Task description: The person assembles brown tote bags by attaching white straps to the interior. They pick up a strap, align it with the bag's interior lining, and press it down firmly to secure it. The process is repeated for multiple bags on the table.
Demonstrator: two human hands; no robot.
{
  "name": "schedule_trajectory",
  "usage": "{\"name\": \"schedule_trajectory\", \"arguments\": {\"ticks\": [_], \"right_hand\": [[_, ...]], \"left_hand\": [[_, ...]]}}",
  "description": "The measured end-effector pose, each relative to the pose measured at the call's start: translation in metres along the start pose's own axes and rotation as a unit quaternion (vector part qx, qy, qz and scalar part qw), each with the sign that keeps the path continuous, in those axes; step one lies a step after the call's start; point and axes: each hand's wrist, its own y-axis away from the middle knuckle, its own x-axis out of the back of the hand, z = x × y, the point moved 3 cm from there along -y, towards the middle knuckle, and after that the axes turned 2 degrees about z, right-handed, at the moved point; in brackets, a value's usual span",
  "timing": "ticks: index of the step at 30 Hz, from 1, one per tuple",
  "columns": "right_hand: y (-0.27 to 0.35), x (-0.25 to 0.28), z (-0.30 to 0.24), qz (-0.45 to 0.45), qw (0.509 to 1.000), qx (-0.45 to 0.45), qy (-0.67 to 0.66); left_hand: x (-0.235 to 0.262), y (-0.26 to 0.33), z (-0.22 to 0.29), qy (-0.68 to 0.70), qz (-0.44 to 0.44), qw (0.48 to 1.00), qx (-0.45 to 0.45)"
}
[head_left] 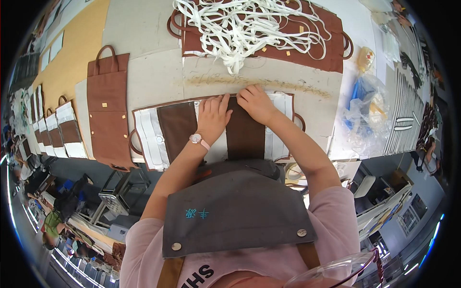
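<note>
An unsewn-looking bag panel (246, 137) lies flat before me, its dark brown and white inner side facing up. Brown loop handles stick out at its left and right ends. My left hand (213, 117), with a watch on the wrist, rests on the panel's middle, fingers stretched toward the far edge. Beside it, my right hand (257, 103) has its fingers bent at that far edge and appears to pinch it. The right fingertips partly hide what they grip.
White tape (240, 29) lies tangled over brown bag panels (326, 60) at the far side. Another brown bag panel (108, 101) is at left, with several smaller panels (69, 129) beyond. Clear plastic bags (370, 115) and grey strips (407, 105) sit at right.
</note>
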Motion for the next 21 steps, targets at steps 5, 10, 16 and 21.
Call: {"name": "schedule_trajectory", "arguments": {"ticks": [5, 10, 16, 21], "right_hand": [[0.004, 0.001, 0.000, 0.000, 1.000, -0.003, 0.008], [0.006, 0.001, 0.003, 0.004, 1.000, -0.020, -0.019], [0.023, 0.011, 0.020, -0.023, 0.999, -0.032, -0.021], [0.024, 0.016, 0.024, -0.040, 0.998, -0.041, -0.031]], "left_hand": [[0.001, -0.003, 0.006, -0.058, -0.034, 0.998, -0.020], [-0.012, -0.005, 0.030, -0.067, -0.033, 0.997, -0.033], [-0.012, 0.000, 0.028, -0.009, -0.044, 0.999, -0.012], [-0.011, -0.003, 0.030, -0.027, -0.031, 0.999, -0.029]]}}
